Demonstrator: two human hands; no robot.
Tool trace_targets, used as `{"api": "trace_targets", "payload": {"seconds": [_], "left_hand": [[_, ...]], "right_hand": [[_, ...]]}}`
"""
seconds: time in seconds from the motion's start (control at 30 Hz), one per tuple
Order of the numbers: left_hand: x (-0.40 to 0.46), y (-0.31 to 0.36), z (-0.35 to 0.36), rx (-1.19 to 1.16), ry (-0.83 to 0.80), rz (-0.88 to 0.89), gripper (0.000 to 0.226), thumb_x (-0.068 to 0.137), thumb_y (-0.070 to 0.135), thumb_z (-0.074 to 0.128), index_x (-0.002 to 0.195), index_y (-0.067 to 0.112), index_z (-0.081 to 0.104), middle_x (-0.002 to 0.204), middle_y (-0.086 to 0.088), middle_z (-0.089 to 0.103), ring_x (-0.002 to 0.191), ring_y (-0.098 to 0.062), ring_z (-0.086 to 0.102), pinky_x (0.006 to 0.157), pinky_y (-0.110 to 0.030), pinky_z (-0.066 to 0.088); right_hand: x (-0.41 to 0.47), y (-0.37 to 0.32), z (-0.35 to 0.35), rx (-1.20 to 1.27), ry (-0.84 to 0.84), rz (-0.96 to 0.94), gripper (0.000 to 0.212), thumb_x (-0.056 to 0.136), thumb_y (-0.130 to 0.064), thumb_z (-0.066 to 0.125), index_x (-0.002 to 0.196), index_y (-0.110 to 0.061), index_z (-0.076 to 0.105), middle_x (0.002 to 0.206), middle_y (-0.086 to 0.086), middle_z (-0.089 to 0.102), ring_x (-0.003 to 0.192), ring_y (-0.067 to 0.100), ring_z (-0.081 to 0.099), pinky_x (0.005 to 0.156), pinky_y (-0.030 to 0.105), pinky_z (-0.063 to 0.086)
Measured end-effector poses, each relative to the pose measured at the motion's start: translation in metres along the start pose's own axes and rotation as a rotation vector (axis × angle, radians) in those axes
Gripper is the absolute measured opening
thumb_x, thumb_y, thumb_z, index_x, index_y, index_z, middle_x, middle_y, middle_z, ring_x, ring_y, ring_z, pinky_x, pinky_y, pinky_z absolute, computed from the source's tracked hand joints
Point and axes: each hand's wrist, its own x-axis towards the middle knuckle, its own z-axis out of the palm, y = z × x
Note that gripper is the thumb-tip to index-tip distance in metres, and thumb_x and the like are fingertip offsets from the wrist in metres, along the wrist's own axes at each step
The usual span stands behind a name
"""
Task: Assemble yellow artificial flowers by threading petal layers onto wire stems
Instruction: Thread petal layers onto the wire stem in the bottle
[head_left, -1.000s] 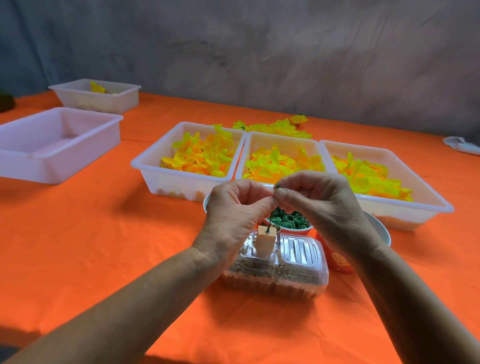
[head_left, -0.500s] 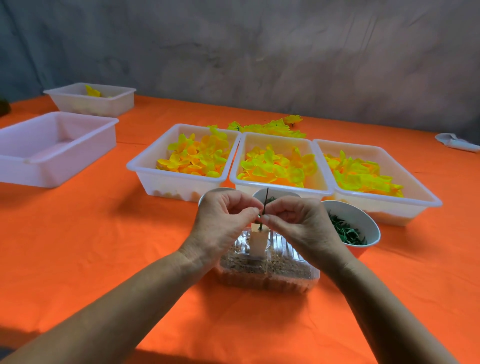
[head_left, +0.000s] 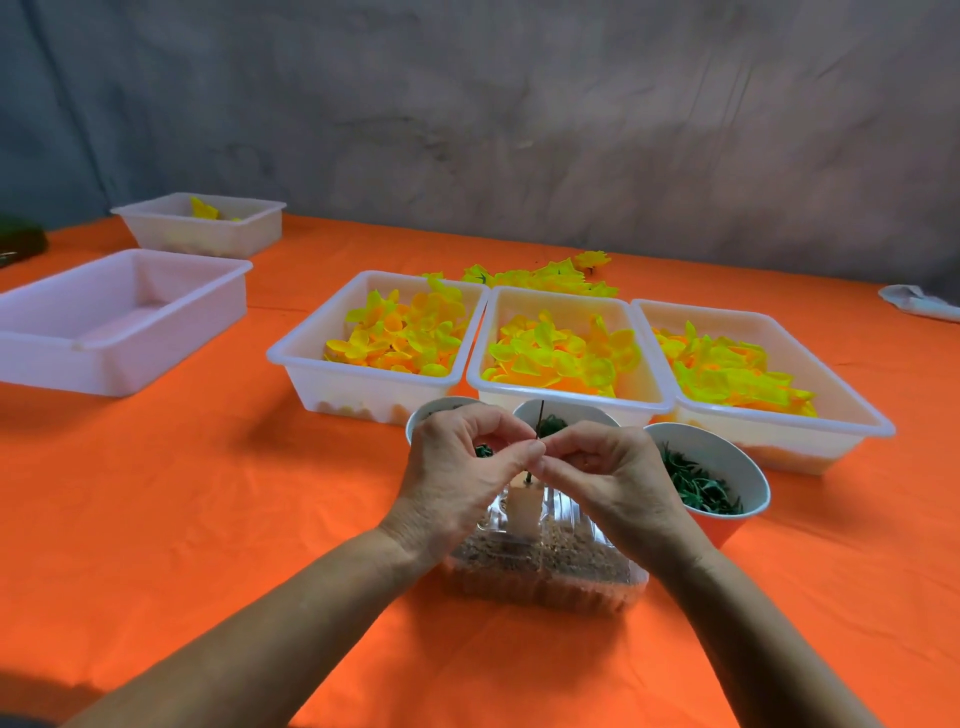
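A thin dark wire stem (head_left: 540, 415) stands upright in a pale block (head_left: 523, 506) on a clear lidded box (head_left: 545, 571). My left hand (head_left: 457, 475) and my right hand (head_left: 602, 475) meet fingertip to fingertip at the stem, both pinching it about halfway up. What sits on the wire between the fingertips is hidden. Behind the hands stand three white trays of yellow petal layers (head_left: 405, 332), (head_left: 561, 353), (head_left: 732, 371).
Three cups hold small green parts: one left (head_left: 441, 408), one middle (head_left: 566, 413), one right (head_left: 711, 467). Finished yellow flowers (head_left: 545, 275) lie behind the trays. An empty white tray (head_left: 119, 317) and a smaller tray (head_left: 202, 223) stand far left. An orange cloth covers the table.
Both hands have slid lower along the wire, so its tip now sticks up above the fingers. The view has tilted, showing the right cup fully.
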Motion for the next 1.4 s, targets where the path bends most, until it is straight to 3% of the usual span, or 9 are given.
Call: {"api": "trace_targets", "payload": {"seconds": [0.2, 0.37, 0.5, 0.57, 0.87, 0.97, 1.07, 1.2, 1.4], "left_hand": [[0.009, -0.005, -0.008, 0.003, -0.106, -0.017, 0.017, 0.071, 0.012, 0.080, 0.066, 0.025, 0.071, 0.068, 0.002, 0.069, 0.068, -0.009, 0.064, 0.069, -0.025, 0.053], [0.030, -0.021, -0.023, -0.247, -0.182, -0.114, 0.011, 0.082, 0.015, 0.072, 0.075, 0.007, 0.071, 0.073, -0.009, 0.069, 0.069, -0.013, 0.061, 0.068, -0.030, 0.050], [0.076, -0.051, -0.032, 0.182, 0.060, -0.086, 0.023, 0.088, 0.022, 0.066, 0.074, 0.003, 0.070, 0.073, -0.018, 0.066, 0.067, -0.016, 0.056, 0.067, -0.040, 0.047], [0.107, -0.065, -0.040, 0.446, 0.078, -0.088, 0.022, 0.090, 0.023, 0.062, 0.083, 0.004, 0.071, 0.091, -0.017, 0.068, 0.085, -0.026, 0.061, 0.075, -0.039, 0.048], [0.189, -0.107, -0.039, 0.898, -0.486, -0.461, 0.053, 0.102, 0.040, 0.031, 0.122, -0.002, 0.055, 0.136, -0.024, 0.046, 0.129, -0.039, 0.035, 0.106, -0.046, 0.032], [0.194, -0.114, -0.030, 0.930, -0.546, -0.526, 0.058, 0.103, 0.042, 0.024, 0.134, -0.002, 0.044, 0.150, -0.020, 0.031, 0.137, -0.036, 0.028, 0.108, -0.041, 0.027], [0.196, -0.122, -0.030, 0.819, -0.442, -0.550, 0.052, 0.102, 0.039, 0.034, 0.130, -0.003, 0.049, 0.143, -0.023, 0.041, 0.129, -0.035, 0.043, 0.100, -0.038, 0.038], [0.195, -0.125, -0.041, 0.669, -0.172, -0.384, 0.016, 0.092, 0.014, 0.053, 0.088, 0.012, 0.069, 0.092, -0.017, 0.064, 0.105, -0.032, 0.061, 0.073, -0.032, 0.043], [0.185, -0.119, -0.059, 0.339, 0.186, -0.283, 0.020, 0.079, 0.002, 0.070, 0.099, 0.005, 0.073, 0.093, -0.019, 0.071, 0.090, -0.031, 0.068, 0.082, -0.036, 0.054]], "right_hand": [[0.001, -0.002, -0.001, 0.000, -0.007, 0.012, 0.010, 0.067, -0.031, 0.075, 0.070, -0.022, 0.075, 0.071, 0.010, 0.072, 0.075, 0.037, 0.067, 0.072, 0.050, 0.054], [0.005, 0.003, -0.003, 0.043, -0.035, 0.028, 0.015, 0.071, 0.001, 0.075, 0.068, -0.014, 0.074, 0.070, 0.014, 0.071, 0.067, 0.026, 0.066, 0.067, 0.038, 0.053], [0.007, 0.003, -0.003, 0.081, -0.061, 0.055, 0.010, 0.069, -0.003, 0.076, 0.068, -0.013, 0.074, 0.066, 0.013, 0.069, 0.063, 0.016, 0.065, 0.061, 0.024, 0.051], [0.008, 0.002, -0.003, 0.093, -0.078, 0.067, 0.006, 0.064, -0.012, 0.075, 0.070, -0.013, 0.074, 0.066, 0.012, 0.069, 0.063, 0.016, 0.064, 0.060, 0.024, 0.049], [0.017, 0.005, -0.022, 0.153, -0.285, 0.144, 0.024, 0.066, -0.010, 0.083, 0.082, 0.003, 0.072, 0.075, 0.023, 0.060, 0.071, 0.023, 0.056, 0.064, 0.030, 0.044], [0.017, 0.008, -0.032, 0.227, -0.157, 0.212, 0.028, 0.060, -0.009, 0.082, 0.083, 0.004, 0.073, 0.077, 0.026, 0.062, 0.075, 0.027, 0.062, 0.068, 0.029, 0.051], [0.016, 0.010, -0.036, 0.254, 0.007, 0.254, 0.022, 0.054, -0.009, 0.076, 0.075, -0.002, 0.075, 0.067, 0.020, 0.068, 0.061, 0.014, 0.064, 0.056, 0.016, 0.049], [0.014, 0.014, -0.035, 0.230, 0.071, 0.289, 0.016, 0.058, -0.006, 0.071, 0.073, -0.006, 0.076, 0.062, 0.015, 0.067, 0.054, 0.009, 0.059, 0.050, 0.015, 0.046], [0.012, 0.020, -0.029, 0.246, 0.119, 0.324, 0.012, 0.067, 0.001, 0.071, 0.075, -0.006, 0.076, 0.058, 0.015, 0.062, 0.051, 0.014, 0.051, 0.047, 0.017, 0.043]]}}
